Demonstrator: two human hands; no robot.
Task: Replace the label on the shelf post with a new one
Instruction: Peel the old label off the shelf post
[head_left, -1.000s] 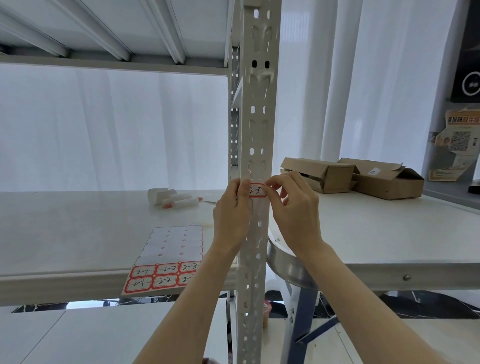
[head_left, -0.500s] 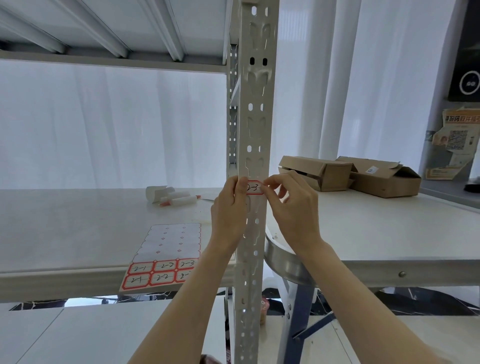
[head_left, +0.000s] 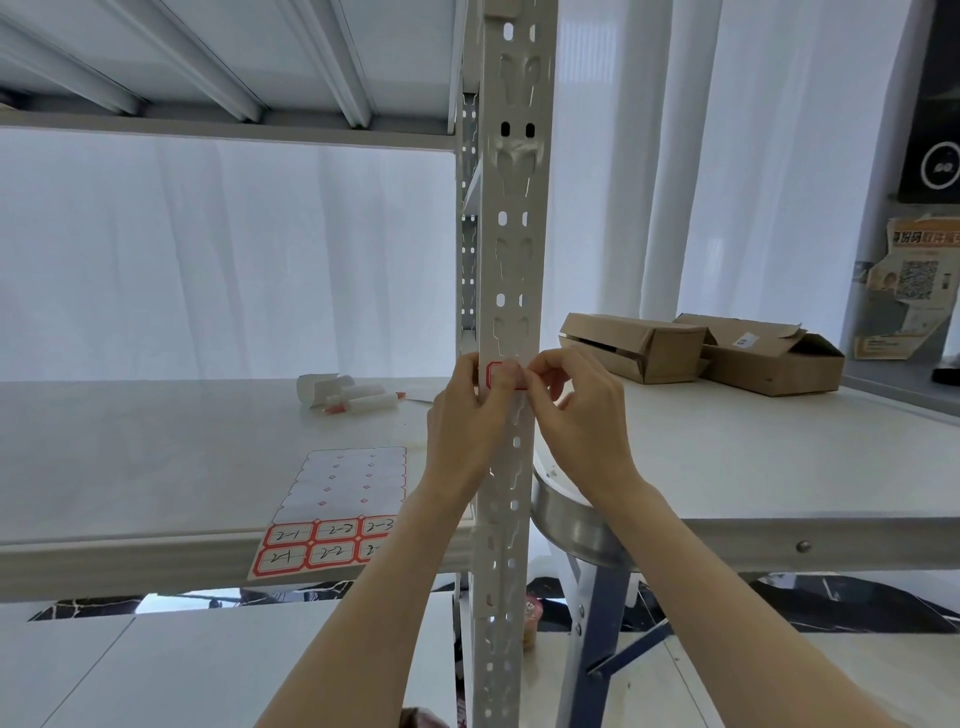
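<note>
The white perforated shelf post (head_left: 511, 260) rises through the middle of the view. A small red-bordered label (head_left: 493, 373) sits on its front face at hand height. My left hand (head_left: 462, 431) wraps the post from the left, and its thumb lies across the label, hiding the writing. My right hand (head_left: 587, 415) has curled fingers and pinches the label's right edge against the post. A label sheet (head_left: 343, 488) lies on the shelf board below left, with handwritten red-bordered labels in its bottom rows and blank backing above.
The shelf board (head_left: 156, 457) carries white tubes and a marker (head_left: 348, 397) at the back. Right of the post, a white table (head_left: 753, 467) holds two cardboard boxes (head_left: 634, 345) (head_left: 769, 358). An upper shelf (head_left: 208, 67) runs overhead, with white curtains behind.
My left thumb has slid rightward over the label, covering the writing that showed before. My right fingers have stayed at its right edge.
</note>
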